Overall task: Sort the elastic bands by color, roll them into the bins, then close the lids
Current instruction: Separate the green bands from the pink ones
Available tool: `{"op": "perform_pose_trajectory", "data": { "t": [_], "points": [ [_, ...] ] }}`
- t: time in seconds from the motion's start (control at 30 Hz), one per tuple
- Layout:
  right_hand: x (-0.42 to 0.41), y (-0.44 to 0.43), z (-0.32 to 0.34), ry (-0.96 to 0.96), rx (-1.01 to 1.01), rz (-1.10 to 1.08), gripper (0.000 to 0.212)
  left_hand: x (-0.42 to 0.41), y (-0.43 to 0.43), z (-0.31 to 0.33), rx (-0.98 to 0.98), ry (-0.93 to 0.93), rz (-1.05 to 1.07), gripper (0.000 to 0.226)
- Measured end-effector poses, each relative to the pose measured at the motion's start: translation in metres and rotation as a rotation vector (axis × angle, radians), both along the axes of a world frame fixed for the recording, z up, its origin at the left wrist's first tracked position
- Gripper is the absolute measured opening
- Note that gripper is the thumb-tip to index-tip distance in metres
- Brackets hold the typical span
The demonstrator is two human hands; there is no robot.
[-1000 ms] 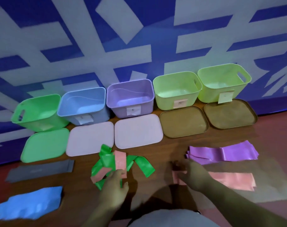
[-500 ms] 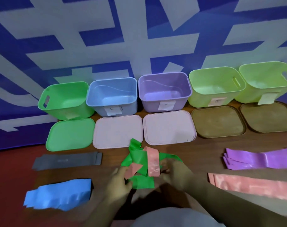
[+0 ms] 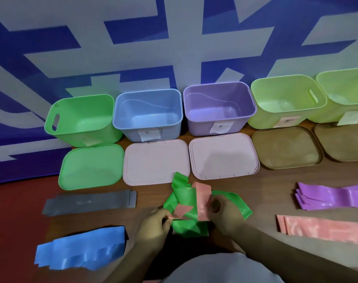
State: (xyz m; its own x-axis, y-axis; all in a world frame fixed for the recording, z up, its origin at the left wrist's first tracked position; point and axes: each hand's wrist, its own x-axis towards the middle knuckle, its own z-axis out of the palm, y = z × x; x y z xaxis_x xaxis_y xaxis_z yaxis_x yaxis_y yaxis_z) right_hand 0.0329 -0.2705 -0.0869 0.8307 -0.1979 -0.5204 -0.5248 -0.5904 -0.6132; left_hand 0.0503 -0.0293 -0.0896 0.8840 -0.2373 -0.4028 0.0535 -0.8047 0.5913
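Both hands are working a glossy tangle of flat green bands (image 3: 182,197) and a pink band (image 3: 202,201), lying centre, just near of a pale matte lid (image 3: 155,160). The left hand (image 3: 153,223) is pinching the pink end and the right hand (image 3: 225,213) is pinching its strip. A second ago the right hand was reaching the pink pile (image 3: 325,229) on the right.

Both bare forearms reach forward from the lower edge and converge, the left hand (image 3: 153,225) curling its fingers to pinch the near corner of the tangled bands (image 3: 184,199), while the right hand (image 3: 225,213), close beside it, grips their right side.
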Motion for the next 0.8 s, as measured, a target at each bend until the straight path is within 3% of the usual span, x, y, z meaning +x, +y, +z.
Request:
{"op": "perform_pose_trajectory", "data": {
  "t": [0.27,0.47,0.67,0.8],
  "points": [
    [0.017,-0.025,0.054,-0.157,0.204,-0.182,0.02,0.019,0.007,0.0,-0.177,0.018,0.106,0.008],
    [0.029,-0.041,0.083,-0.189,0.359,-0.039,0.02,0.021,-0.001,0.004,-0.131,0.012,0.102,0.021],
    [0.035,-0.034,0.117,-0.357,0.022,0.106,0.015,0.019,-0.017,0.025,-0.198,-0.005,0.102,0.032],
    [0.034,-0.029,0.153,-0.472,0.067,0.185,0.016,0.03,-0.035,0.055,-0.328,-0.079,0.09,0.042]
  ]
}}
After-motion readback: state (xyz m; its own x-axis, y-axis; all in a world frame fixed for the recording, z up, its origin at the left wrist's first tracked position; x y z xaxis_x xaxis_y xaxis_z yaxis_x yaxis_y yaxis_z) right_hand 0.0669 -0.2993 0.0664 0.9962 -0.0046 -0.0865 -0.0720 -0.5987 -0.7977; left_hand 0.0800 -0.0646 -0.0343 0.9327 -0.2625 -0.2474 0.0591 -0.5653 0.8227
